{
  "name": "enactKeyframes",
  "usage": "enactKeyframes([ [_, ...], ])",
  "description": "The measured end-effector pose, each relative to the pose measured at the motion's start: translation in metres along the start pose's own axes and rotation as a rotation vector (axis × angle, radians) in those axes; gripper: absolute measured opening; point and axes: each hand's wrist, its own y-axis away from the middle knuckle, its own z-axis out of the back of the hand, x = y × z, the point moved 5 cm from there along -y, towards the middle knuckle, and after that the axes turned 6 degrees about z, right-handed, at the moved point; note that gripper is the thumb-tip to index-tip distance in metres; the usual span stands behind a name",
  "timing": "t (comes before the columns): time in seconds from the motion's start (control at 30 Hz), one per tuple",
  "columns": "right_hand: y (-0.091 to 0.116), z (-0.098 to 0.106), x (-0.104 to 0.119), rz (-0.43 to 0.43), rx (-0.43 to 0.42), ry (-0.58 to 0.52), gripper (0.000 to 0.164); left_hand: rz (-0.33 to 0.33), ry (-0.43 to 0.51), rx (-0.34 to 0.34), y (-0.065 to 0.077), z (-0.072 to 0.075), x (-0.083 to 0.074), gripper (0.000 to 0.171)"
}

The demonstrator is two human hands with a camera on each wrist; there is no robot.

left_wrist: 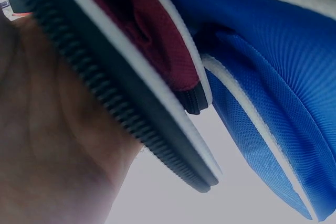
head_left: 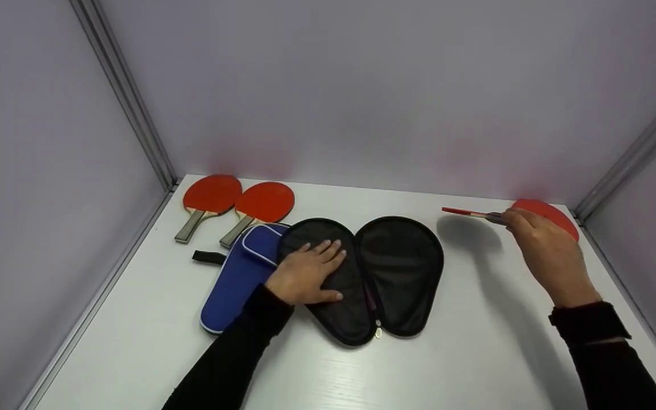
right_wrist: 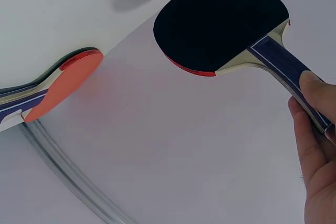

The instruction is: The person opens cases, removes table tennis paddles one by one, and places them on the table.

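My left hand [head_left: 307, 273] rests with spread, straight fingers on the left half of an unzipped paddle case [head_left: 401, 262], which lies spread out with its black lining up. In the left wrist view, the case's maroon outside [left_wrist: 168, 51] and zipper teeth show beside the palm. Above the table on the right, my right hand [head_left: 550, 259] grips a table tennis paddle [right_wrist: 220, 30] by its handle. That paddle appears edge-on in the head view; its black face shows in the right wrist view. Behind this hand lies another red paddle [head_left: 553, 215], partly hidden.
A blue paddle case [head_left: 228, 296] with white piping lies partly under the spread case, its black strap [head_left: 208, 257] sticking out leftward. Two red paddles, one at the far left [head_left: 212, 193] and one beside it [head_left: 268, 202], lie behind it. Pale walls enclose the white table [head_left: 134, 319].
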Motion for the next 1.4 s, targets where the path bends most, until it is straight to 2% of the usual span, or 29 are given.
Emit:
enactKeyframes([
  [0.37, 0.009, -0.006, -0.023, -0.071, 0.02, 0.002, 0.031, -0.007, -0.014, 0.001, 0.002, 0.003, -0.001, 0.094],
  [0.63, 0.016, -0.016, -0.025, -0.111, 0.119, -0.001, 0.042, -0.003, -0.013, -0.009, 0.001, 0.001, 0.0, 0.094],
  [1.13, 0.021, -0.041, -0.018, -0.053, 0.214, -0.025, 0.048, -0.004, -0.008, -0.008, 0.001, 0.0, 0.0, 0.094],
  [1.4, 0.026, -0.057, -0.019, -0.044, 0.311, 0.013, 0.045, 0.002, -0.001, 0.013, 0.001, 0.0, 0.0, 0.095],
])
